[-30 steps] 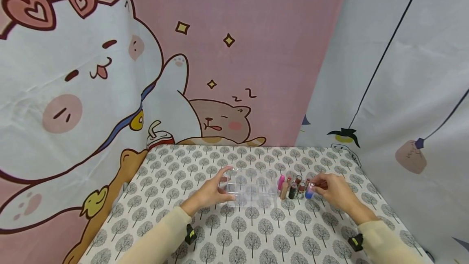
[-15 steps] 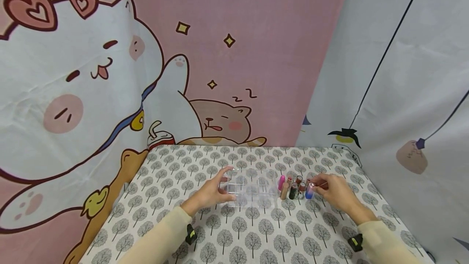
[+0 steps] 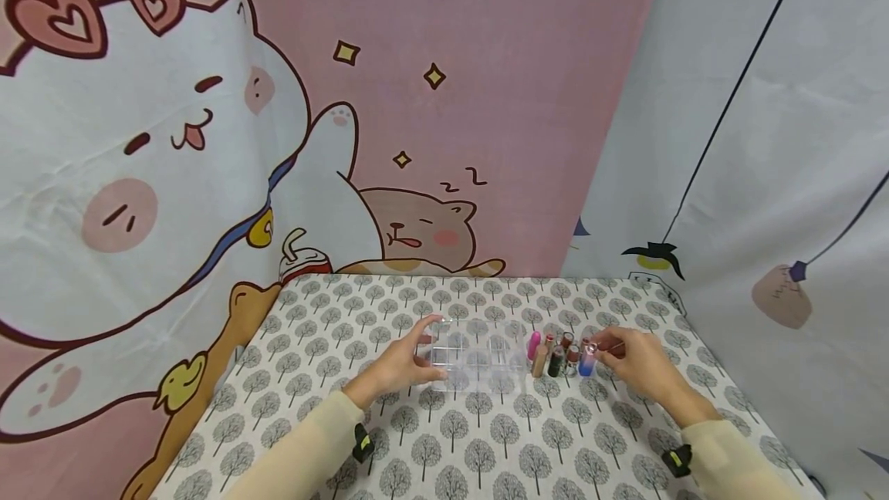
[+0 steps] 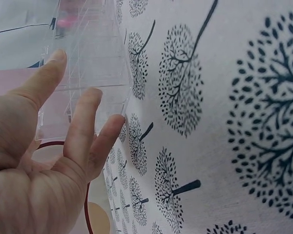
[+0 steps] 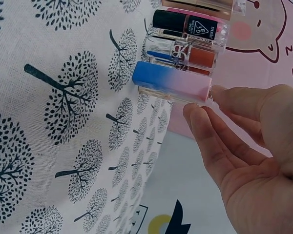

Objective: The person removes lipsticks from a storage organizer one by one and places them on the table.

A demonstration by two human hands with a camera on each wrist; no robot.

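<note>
A clear plastic organizer (image 3: 479, 378) with square compartments lies on the table. My left hand (image 3: 396, 365) holds its left end, thumb at the near side and fingers at the far side; the left wrist view shows the fingertips against the clear walls of the organizer (image 4: 100, 53). At the right end of a cluster of lipsticks stands a blue-to-pink lipstick tube (image 5: 171, 80), upright. The thumb and fingertips of my right hand (image 3: 639, 361) pinch it at its pink top end. Beside it stand a clear lipstick tube with a red-brown part (image 5: 200, 57) and a black lipstick tube (image 5: 185, 24).
A bright pink tube (image 3: 532, 346) and a tan tube (image 3: 539, 363) stand at the left of the cluster, close to the organizer's right end. Several darker tubes stand behind them. The table (image 3: 444, 438) wears a tree-print cloth; cartoon-print curtains (image 3: 500, 99) hang behind and at both sides.
Almost nothing has moved. The blue-to-pink lipstick tube and my right hand have shifted very slightly; my left hand and the organizer stay in place.
</note>
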